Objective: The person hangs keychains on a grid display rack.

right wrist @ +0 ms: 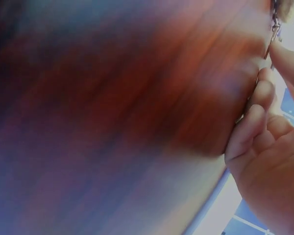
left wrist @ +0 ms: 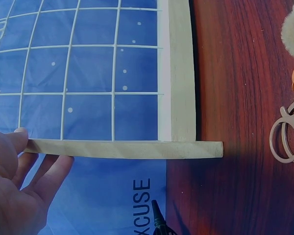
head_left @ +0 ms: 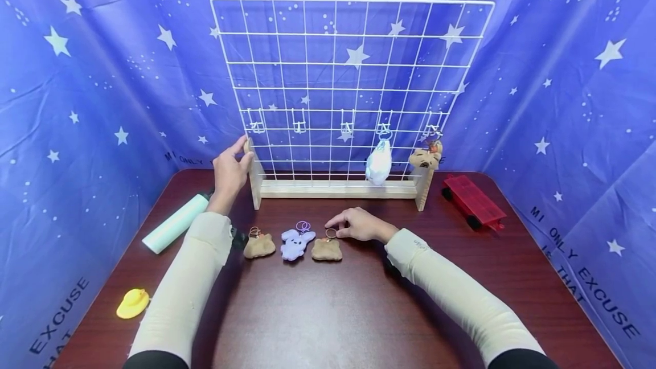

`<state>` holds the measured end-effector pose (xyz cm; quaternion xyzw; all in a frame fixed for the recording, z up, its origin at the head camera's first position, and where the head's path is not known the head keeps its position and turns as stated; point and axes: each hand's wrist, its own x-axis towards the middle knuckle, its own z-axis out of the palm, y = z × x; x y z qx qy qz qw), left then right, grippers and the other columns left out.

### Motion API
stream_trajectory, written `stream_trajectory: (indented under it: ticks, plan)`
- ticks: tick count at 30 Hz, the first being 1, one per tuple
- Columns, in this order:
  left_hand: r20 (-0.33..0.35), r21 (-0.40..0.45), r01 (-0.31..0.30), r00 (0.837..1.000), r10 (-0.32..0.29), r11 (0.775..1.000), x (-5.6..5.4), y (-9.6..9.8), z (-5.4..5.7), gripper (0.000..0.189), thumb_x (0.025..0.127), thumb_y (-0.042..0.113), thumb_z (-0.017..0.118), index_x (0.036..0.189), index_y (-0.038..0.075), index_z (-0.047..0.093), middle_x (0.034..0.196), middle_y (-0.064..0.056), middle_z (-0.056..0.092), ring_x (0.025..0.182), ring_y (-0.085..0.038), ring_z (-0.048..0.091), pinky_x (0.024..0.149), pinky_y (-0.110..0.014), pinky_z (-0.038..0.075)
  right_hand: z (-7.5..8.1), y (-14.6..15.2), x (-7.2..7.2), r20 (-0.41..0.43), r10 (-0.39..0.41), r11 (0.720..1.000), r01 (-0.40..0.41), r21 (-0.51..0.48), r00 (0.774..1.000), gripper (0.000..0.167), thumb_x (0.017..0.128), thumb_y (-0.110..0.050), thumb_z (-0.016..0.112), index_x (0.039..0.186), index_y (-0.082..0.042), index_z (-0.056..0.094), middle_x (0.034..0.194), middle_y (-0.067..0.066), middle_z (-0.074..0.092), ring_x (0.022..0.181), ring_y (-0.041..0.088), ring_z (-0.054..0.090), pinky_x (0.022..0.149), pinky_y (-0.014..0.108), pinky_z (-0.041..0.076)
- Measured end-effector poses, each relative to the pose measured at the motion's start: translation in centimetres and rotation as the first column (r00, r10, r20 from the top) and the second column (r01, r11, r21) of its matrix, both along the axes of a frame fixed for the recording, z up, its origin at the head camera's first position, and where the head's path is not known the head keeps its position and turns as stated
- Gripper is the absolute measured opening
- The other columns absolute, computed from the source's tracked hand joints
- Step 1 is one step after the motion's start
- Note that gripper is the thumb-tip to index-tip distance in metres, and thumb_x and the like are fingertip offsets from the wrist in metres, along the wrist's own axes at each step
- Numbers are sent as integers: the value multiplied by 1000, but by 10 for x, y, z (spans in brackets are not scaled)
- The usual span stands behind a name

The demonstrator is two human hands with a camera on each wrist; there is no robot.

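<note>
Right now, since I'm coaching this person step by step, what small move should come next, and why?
The right hand should probably pinch the ring of the rightmost brown plush keychain on the table and lift it. That hand is right by the ring, three hooks on the white grid are bare, and the left hand grips the wooden stand, perhaps steadying it.

Head camera looks forward and down, sharing the rack (head_left: 333, 89) with the close left wrist camera; right skims the table (head_left: 369, 306).
</note>
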<state>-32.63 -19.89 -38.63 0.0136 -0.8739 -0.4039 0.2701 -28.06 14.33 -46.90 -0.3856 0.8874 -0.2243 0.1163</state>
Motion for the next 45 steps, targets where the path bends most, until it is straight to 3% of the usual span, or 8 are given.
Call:
stream_trajectory:
  ticks: [8, 17, 22, 27, 34, 45]
  plan:
    - [19, 7, 0, 1000, 0, 1000, 0, 0, -1, 49, 96, 21, 71, 143, 25, 61, 130, -10, 71, 129, -37, 60, 115, -50, 41, -2, -3, 0, -67, 2, 999, 1, 39, 998, 30, 90, -11, 74, 119, -20, 76, 77, -9, 67, 74, 0, 56, 73, 22, 48]
    - [25, 3, 5, 1000, -5, 1000, -1, 0, 0, 49, 96, 21, 70, 144, 25, 60, 131, -10, 71, 130, -37, 59, 116, -50, 39, -5, 0, -2, -20, -75, 997, 75, 11, 997, 18, 86, -15, 79, 102, -21, 73, 80, -10, 63, 75, 2, 55, 75, 22, 46]
    - [25, 3, 2, 1000, -2, 1000, 0, 0, 2, 49, 96, 20, 70, 144, 25, 60, 129, -11, 72, 127, -36, 61, 114, -48, 42, -2, 5, 0, 3, -75, 997, 76, -23, 997, 16, 85, -12, 78, 93, -20, 66, 79, -10, 65, 74, 2, 57, 75, 23, 48]
    - [21, 4, -3, 1000, 3, 1000, 1, 0, 2, 49, 96, 21, 71, 143, 25, 60, 127, -10, 72, 128, -35, 61, 113, -47, 44, 1, 8, 1, 34, -22, 999, 24, -49, 999, 15, 89, -9, 76, 99, -20, 72, 77, -10, 68, 72, 0, 59, 73, 21, 50]
    - [32, 2, 2, 999, -2, 1000, -1, 0, 0, 49, 97, 21, 70, 144, 25, 59, 131, -10, 70, 133, -36, 58, 118, -49, 38, 9, 11, 8, 33, 18, 994, -14, -107, 999, 28, 91, -12, 74, 118, -19, 77, 88, -9, 76, 81, -2, 64, 78, 21, 54]
    - [14, -4, 1, 1000, -1, 1000, 1, 0, 1, 47, 96, 21, 70, 142, 23, 61, 128, -12, 72, 129, -37, 60, 116, -50, 40, 36, 9, 18, -4, 37, 984, -37, -175, 999, 28, 93, -15, 74, 121, -15, 76, 87, -7, 74, 73, 0, 56, 67, 20, 49]
